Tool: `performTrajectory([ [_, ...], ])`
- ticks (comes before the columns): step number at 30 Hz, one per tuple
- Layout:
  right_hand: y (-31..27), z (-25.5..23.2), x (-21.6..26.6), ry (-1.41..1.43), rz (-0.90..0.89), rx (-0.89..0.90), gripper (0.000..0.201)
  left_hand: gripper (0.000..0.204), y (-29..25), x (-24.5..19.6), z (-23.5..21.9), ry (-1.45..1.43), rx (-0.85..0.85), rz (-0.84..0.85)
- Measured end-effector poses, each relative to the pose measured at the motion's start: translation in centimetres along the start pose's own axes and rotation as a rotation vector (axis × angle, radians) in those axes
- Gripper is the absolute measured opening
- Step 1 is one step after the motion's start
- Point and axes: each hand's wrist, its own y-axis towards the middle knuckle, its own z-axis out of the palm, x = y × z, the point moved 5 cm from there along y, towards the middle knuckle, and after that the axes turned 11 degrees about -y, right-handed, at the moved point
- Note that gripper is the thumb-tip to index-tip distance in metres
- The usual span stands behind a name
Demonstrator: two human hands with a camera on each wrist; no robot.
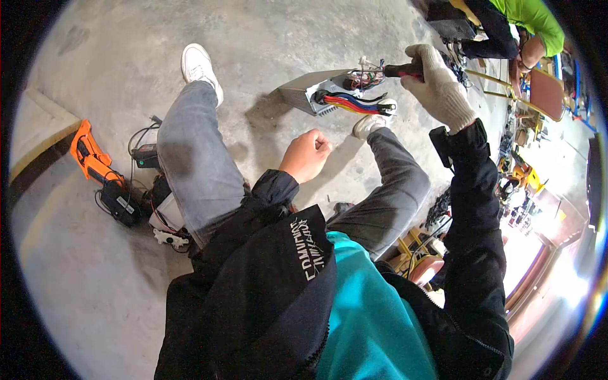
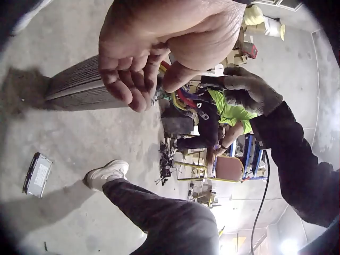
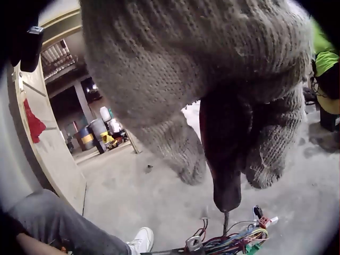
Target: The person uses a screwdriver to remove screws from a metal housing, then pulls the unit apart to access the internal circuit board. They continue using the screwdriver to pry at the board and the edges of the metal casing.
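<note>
My right hand (image 1: 437, 85), in a pale knitted glove, grips a screwdriver (image 3: 222, 159) by its dark red-and-black handle. Its thin shaft points down at a bundle of thin coloured wires (image 3: 234, 243) in the right wrist view. Those wires come out at the end of a grey finned metal case (image 1: 303, 88) on the concrete floor. Thick black, blue, red and yellow cables (image 1: 354, 102) with metal lugs also leave the case. Nearer my body is my bare left hand (image 1: 307, 155), its fingers loosely curled, with nothing visible in them.
An orange tool (image 1: 92, 152), a black adapter (image 1: 120, 204) and cords lie left of my leg. In the left wrist view a flat labelled plate (image 2: 38, 175) lies on the floor. A person in a green top (image 1: 535, 22) is at upper right, near a chair (image 1: 546, 95).
</note>
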Motion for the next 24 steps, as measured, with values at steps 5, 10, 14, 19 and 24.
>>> performTrajectory([
  [5,-0.3,-0.1,1.3,0.012,0.177,0.012,0.046,0.018,-0.1,-0.5,0.2,0.008,0.012,0.019],
  [10,-0.5,0.0,0.4,-0.118,-0.047,-0.107,0.047,0.019,-0.2,-0.5,-0.1,0.024,-0.011,0.04],
  [14,0.0,-0.5,1.9,-0.004,0.024,-0.033,0.051,0.021,-0.2,-0.5,-0.2,-0.007,-0.01,0.001],
  [19,-0.1,-0.2,1.3,0.012,0.215,0.07,0.05,0.023,-0.2,-0.2,-0.2,-0.051,0.005,-0.006],
  [24,0.0,0.1,1.0,-0.02,0.125,-0.007,0.054,0.023,-0.6,-1.0,-0.4,-0.039,-0.007,0.037],
])
